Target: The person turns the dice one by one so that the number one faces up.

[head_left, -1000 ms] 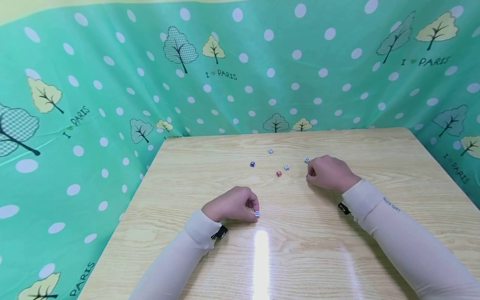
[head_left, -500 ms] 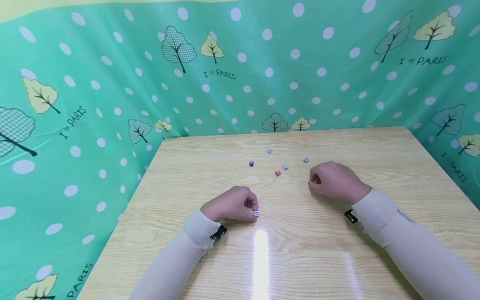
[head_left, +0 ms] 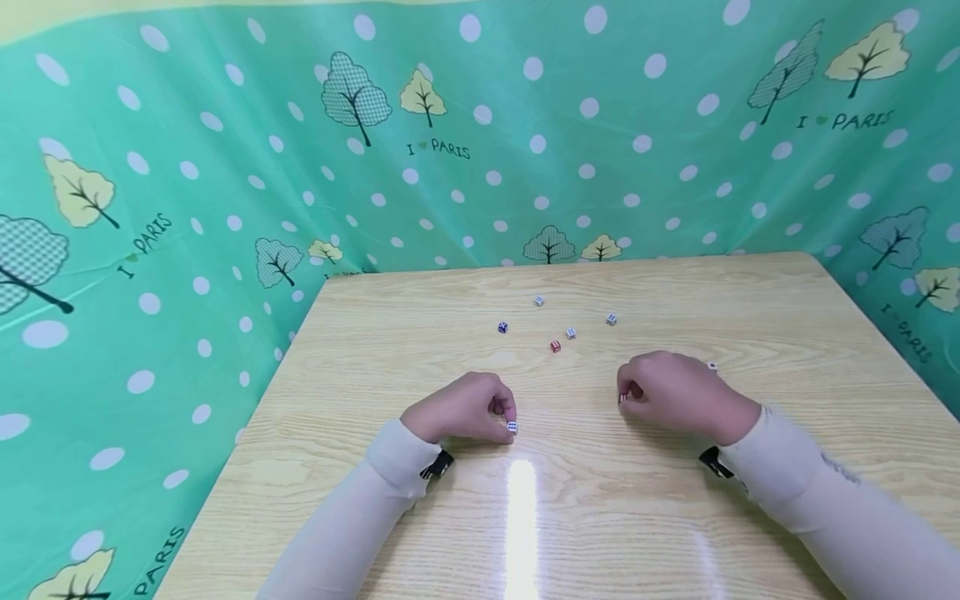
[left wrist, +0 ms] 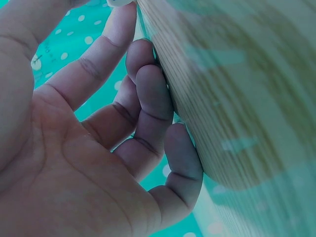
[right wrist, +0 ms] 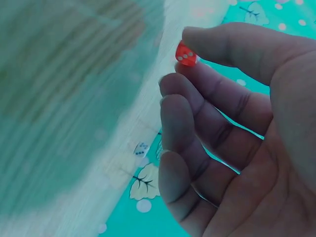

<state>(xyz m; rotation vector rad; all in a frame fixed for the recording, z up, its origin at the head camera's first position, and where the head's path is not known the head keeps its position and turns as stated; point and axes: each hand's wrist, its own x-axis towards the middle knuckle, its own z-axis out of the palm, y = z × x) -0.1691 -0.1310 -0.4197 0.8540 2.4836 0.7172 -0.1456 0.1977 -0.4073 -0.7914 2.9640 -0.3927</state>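
Note:
In the head view, my left hand (head_left: 463,408) pinches a white die (head_left: 512,427) between thumb and index finger, low at the tabletop. Only a sliver of that die shows at the top of the left wrist view, where the other fingers (left wrist: 183,153) curl against the wood. To the right, my right hand (head_left: 671,392) holds a small red die (right wrist: 185,54) between thumb and index fingertip. White pips show on its face in the right wrist view. Just behind this hand, a white die (head_left: 712,367) is partly hidden.
Farther back on the wooden table (head_left: 420,333) lie a blue die (head_left: 502,327), another red die (head_left: 555,346) and white dice (head_left: 571,333), spread apart. One white die (head_left: 611,319) sits beyond my right hand. A green patterned cloth (head_left: 465,167) hangs behind and beside the table.
My right hand has drawn back toward me with the red die, away from the white die behind it. A white die beyond its wrist has come into sight. The left hand stays put.

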